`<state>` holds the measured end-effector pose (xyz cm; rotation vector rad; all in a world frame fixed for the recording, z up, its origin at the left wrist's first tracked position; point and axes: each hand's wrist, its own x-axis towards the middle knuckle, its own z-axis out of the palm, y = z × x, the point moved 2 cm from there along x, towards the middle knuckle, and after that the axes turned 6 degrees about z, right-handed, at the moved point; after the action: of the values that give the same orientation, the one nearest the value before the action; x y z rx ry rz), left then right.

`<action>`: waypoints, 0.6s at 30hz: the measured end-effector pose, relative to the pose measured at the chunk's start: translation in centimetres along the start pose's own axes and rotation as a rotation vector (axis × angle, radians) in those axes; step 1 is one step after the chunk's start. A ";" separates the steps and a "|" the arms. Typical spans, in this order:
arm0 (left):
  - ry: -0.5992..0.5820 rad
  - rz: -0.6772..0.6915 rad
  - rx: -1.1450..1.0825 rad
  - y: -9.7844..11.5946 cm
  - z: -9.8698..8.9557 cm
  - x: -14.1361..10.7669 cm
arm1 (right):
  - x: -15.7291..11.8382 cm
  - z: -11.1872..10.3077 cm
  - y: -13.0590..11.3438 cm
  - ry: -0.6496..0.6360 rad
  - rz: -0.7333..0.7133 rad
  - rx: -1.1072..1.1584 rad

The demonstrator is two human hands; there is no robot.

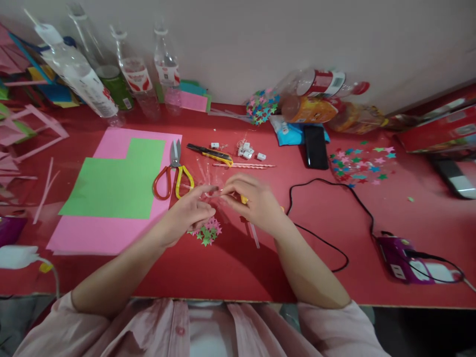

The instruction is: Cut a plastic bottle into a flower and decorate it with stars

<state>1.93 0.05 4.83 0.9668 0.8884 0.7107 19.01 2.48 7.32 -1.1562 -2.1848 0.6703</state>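
Over the middle of the red table, my left hand [195,210] and my right hand [253,198] meet fingertip to fingertip. Between them runs a small thin pale strip [212,195]; its material is too small to tell. My right thumb and forefinger pinch it, and the left fingers are closed at its other end. Below my left hand lies a pile of pink and green paper stars [206,232]. Scissors [174,166] with red and yellow handles rest beside my left hand. Beyond the fingers are a yellow-black utility knife [210,153] and clear strips [204,171].
Green paper [111,191] covers pink sheets [96,238] at left. Plastic bottles [136,74] stand along the wall. At right are a phone [316,147], scattered stars [360,166], a black cable [366,210] and a purple power adapter [401,260]. Small white pieces [246,150] lie mid-table.
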 end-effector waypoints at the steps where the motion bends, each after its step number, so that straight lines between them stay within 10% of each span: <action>1: 0.000 -0.003 0.017 -0.1 0.0 0.0 | 0.0 0.1 0.1 0.009 -0.042 -0.038; 8: 0.093 0.064 0.284 -0.9 0.2 -0.2 | -0.5 0.3 0.4 0.095 -0.341 -0.306; 18: 0.124 0.169 0.601 -1.5 0.2 -0.4 | -0.5 -0.2 -0.1 0.117 -0.375 -0.264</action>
<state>2.08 -0.96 3.63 1.5579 1.1711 0.6618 19.35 2.08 7.40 -0.8444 -2.3479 0.1544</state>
